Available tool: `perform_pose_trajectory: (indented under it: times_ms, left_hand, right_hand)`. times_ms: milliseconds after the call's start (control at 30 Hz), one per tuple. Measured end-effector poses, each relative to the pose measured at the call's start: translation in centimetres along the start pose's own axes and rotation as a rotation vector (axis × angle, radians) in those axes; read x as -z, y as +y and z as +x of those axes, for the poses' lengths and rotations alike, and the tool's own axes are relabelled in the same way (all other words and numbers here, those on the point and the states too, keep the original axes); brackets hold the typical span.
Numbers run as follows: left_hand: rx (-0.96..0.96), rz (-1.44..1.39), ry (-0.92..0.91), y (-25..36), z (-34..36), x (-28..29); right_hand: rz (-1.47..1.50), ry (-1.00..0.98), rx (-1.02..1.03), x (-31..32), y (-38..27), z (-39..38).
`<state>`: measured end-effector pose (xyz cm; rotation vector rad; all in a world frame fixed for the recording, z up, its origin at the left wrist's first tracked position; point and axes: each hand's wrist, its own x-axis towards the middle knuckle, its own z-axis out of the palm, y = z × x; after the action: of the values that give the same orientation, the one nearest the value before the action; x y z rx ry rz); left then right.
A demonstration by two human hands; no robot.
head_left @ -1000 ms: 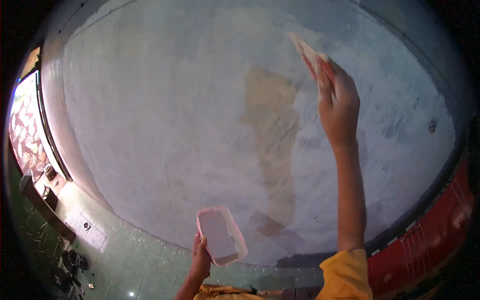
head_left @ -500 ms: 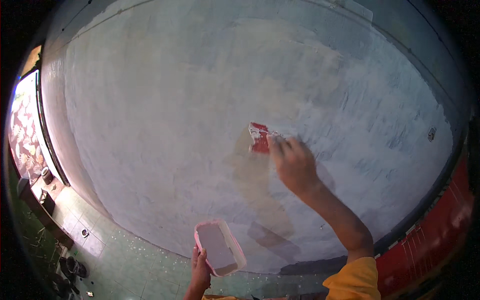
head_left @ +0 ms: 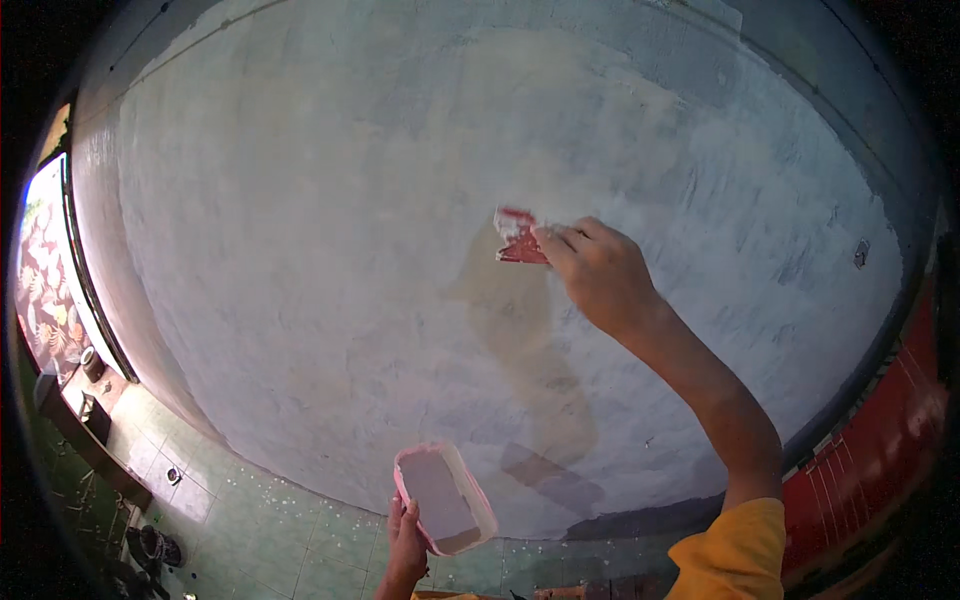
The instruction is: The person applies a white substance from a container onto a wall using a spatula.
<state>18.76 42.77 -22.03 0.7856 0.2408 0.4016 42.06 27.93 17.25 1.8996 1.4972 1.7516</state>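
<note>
A red scraper [head_left: 522, 243] with white paste smeared across its blade is pinched in the fingers of my right hand [head_left: 604, 268]. It is up against or very near the pale, filler-coated wall [head_left: 320, 220]; whether the edge touches I cannot tell. My left hand [head_left: 405, 545] grips the side of a pink-rimmed rectangular tub [head_left: 445, 500], held low in front of the wall. The tub is tilted so its inside shows, with pale greyish material in it. The left fingers under the tub are partly hidden.
Green floor tiles [head_left: 250, 520] spotted with white drops run along the wall's foot. At left is a bright doorway with a patterned curtain [head_left: 52, 290]. Dark shoes [head_left: 160, 547] lie lower left. A red surface [head_left: 860, 500] stands at right, and a small wall fitting [head_left: 861, 254] is nearby.
My right hand has moved the scraper upward along the wall, and its blade is tilted differently. My left hand keeps the tub in nearly the same place.
</note>
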Motion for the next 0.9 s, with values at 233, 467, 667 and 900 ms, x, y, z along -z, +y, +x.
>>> perform_pose_trajectory:
  times_ms: [233,467,667,900]
  left_hand:
    - [0.074,0.001,0.081,0.0,-0.1,-0.4]
    - [0.023,-0.018,0.039,0.3,-0.1,-0.6]
    - [0.03,0.019,-0.007,0.1,0.0,-0.5]
    - [0.046,0.011,-0.039,-0.7,0.0,-1.1]
  right_hand:
    - [-0.385,0.176,-0.157,5.8,11.6,5.7]
    - [-0.132,-0.118,-0.041,1.4,2.8,-3.3]
    - [-0.272,0.03,-0.134,5.9,8.0,2.7]
    - [-0.362,-0.11,-0.216,2.0,8.4,3.8]
